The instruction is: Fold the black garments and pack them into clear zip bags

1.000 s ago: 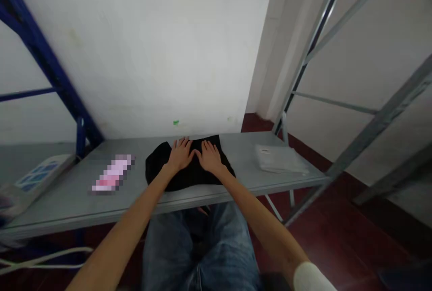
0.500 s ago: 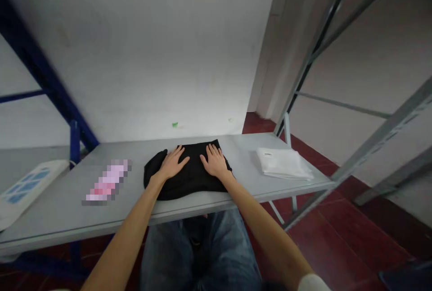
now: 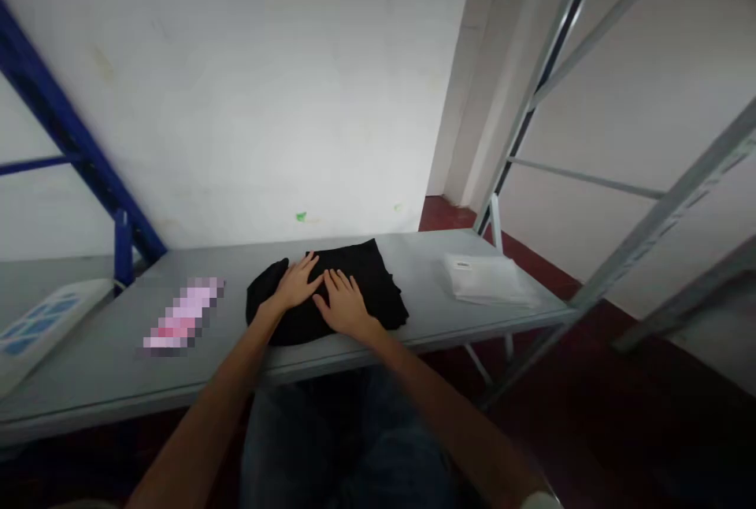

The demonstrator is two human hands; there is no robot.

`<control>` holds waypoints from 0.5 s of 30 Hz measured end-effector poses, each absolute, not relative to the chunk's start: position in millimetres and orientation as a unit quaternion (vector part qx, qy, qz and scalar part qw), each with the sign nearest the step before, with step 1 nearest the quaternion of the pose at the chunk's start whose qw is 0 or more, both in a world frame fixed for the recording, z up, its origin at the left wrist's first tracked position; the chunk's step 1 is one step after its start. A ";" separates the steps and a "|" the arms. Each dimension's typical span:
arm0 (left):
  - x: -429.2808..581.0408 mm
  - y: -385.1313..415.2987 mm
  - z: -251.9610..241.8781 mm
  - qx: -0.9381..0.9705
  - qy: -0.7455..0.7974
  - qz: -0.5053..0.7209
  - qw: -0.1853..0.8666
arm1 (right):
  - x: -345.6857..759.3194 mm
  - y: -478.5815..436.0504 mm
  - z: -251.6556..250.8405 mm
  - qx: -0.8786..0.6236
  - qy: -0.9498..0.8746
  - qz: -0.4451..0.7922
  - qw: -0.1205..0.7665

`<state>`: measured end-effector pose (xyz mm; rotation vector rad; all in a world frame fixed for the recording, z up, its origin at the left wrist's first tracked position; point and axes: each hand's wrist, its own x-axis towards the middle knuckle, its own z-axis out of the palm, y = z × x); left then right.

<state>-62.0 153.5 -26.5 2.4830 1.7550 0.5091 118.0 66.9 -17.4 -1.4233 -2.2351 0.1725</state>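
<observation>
A folded black cloth [image 3: 372,280], perhaps a garment, lies on the grey table [image 3: 413,320] in front of me. My left hand [image 3: 296,284] rests flat on its left part, fingers stretched toward the wall. Close beside it, my right hand [image 3: 343,302] lies palm down on the middle of the cloth with the fingers spread. The fingertips of both hands are almost touching. Neither hand grips the fabric. At its left end the cloth bulges in a rounded fold; its right edge looks uneven and layered.
To the right lies a stack of clear-white plastic bags [image 3: 487,280]. On the left are a pixelated pink object [image 3: 184,316] and a white power strip [image 3: 50,328]. A blue metal post [image 3: 88,139] and a grey metal frame [image 3: 525,123] rise at either side; a white wall [image 3: 283,99] stands behind.
My right hand has slid left across the cloth, from its right part to the middle, beside my left hand. The left hand stays in place on the fabric. The view has shifted slightly.
</observation>
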 end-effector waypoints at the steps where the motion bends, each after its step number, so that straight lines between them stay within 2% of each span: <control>1: -61.3 153.0 -26.4 0.804 0.570 0.169 0.029 | 124.2 62.9 -20.2 -0.520 -0.819 0.056 0.236; 8: -58.2 148.0 -22.6 0.794 0.579 0.177 0.051 | 186.7 45.8 -23.1 -0.580 -0.789 0.002 0.203; 15: -58.7 144.5 -20.0 0.794 0.571 0.202 0.056 | 205.9 43.7 -26.9 -0.607 -0.763 -0.015 0.221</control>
